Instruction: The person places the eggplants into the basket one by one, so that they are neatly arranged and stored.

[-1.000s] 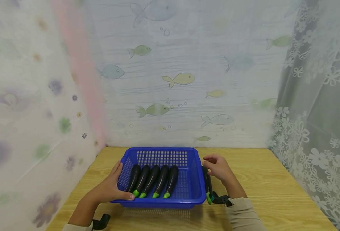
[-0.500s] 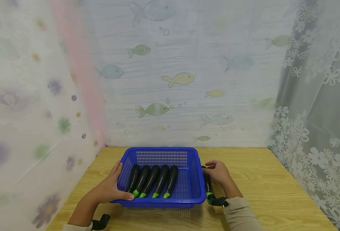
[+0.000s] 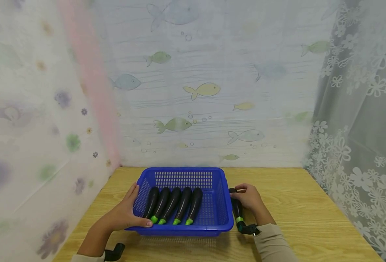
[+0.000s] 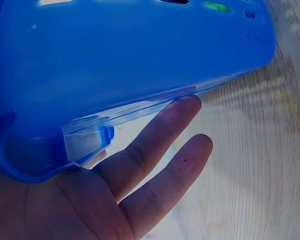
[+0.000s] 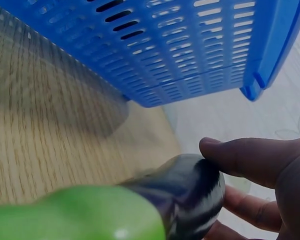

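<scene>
A blue plastic basket [image 3: 212,228] with slotted walls stands on the table and contains several dark eggplants [image 3: 179,203] with green stem ends, side by side. My left hand [image 3: 124,214] holds the basket's near left corner, thumb over the front rim and fingers along the outer left wall. In the left wrist view, two fingers [image 4: 162,182] extend beside that wall. Right of the basket lies another eggplant [image 3: 237,209]. My right hand [image 3: 250,197] pinches its far, dark end between thumb and fingers; in the right wrist view its green end [image 5: 90,212] points toward the camera.
The wood-grain table [image 3: 287,203] extends to the right of the hands and in front of the basket. Behind it hangs a fish-patterned sheet [image 3: 202,138]; a flowered curtain [image 3: 353,174] borders the right side. Each wrist wears a black camera mount.
My right hand has come down onto the eggplant beside the basket and taken its far end. That eggplant now lies slightly farther from the basket wall. Left hand and basket stay put.
</scene>
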Motion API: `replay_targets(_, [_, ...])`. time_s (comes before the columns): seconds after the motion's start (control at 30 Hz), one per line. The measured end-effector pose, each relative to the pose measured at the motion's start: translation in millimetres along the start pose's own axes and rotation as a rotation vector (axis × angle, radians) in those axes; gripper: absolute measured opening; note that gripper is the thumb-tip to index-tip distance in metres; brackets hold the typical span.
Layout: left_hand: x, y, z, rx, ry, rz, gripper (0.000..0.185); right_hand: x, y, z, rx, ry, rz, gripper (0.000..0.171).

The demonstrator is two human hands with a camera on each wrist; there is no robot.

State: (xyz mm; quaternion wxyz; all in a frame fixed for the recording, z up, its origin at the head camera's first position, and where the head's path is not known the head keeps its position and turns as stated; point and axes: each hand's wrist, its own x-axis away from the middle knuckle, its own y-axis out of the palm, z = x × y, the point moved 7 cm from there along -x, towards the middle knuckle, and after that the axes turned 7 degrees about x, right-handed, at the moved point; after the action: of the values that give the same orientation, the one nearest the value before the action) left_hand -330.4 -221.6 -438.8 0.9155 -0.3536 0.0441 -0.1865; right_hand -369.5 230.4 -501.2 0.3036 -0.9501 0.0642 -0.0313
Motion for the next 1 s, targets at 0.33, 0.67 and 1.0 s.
replay_targets(0.33, [-2.0,2.8,-2.8,-0.015,-0.008,-0.013,0.141,2.4,-6.8,1.5,-0.116,0.021,-0.006,0.051])
replay_targets(0.67, [2.0,0.8,3.1,-0.011,-0.005,-0.013,0.141,5.7,-22.2,-11.4,-0.212,0.019,-0.026,0.055])
replay_targets(1.0, [-2.5,1.0,1.6,-0.027,0.006,0.000,0.142,9.3,-48.2,-32.5,-0.191,0.003,-0.023,0.057])
